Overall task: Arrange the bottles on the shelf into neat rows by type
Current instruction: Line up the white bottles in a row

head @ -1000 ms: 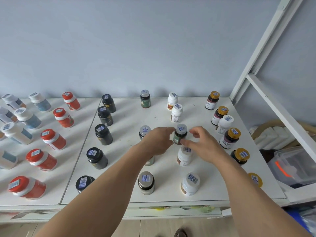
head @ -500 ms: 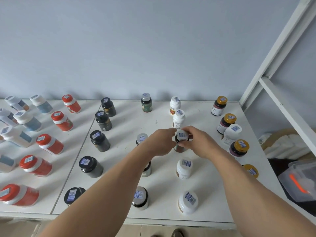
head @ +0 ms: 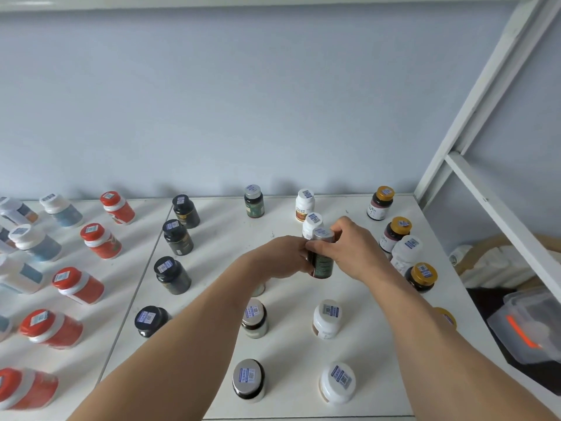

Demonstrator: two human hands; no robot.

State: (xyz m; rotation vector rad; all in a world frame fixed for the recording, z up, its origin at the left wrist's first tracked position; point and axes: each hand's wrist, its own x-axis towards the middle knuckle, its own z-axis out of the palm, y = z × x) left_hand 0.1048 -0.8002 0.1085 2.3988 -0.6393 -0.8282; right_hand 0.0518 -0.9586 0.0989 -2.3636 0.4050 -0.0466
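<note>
Green bottle [head: 322,259]: centre of the frame, lifted clear of the shelf [head: 288,220] and upright with a slight tilt; grey cap with a barcode sticker, dark green label.
Right hand [head: 353,250]: fingers curled round the cap and upper body from the right, thumb across the front; a firm hold.
Left hand [head: 282,256]: fingers curled against the bottle's left side, sharing the grip.
Handling (judged): a small, rigid, capped bottle, probably light; the glossy label looks slippery, so the ridged cap and the shoulder just below it are the better places to hold.
Grey-capped row [head: 253,205]: left of centre, running from the back wall to the lower edge; likely the bottle's own type.
White bottles [head: 329,319]: the row just right of it; one stands directly behind the held bottle, near enough to be knocked.
Gold-capped bottles [head: 397,232]: right edge of the shelf, one white bottle mixed in.
Black bottles [head: 177,238]: left of centre, in a row.
</note>
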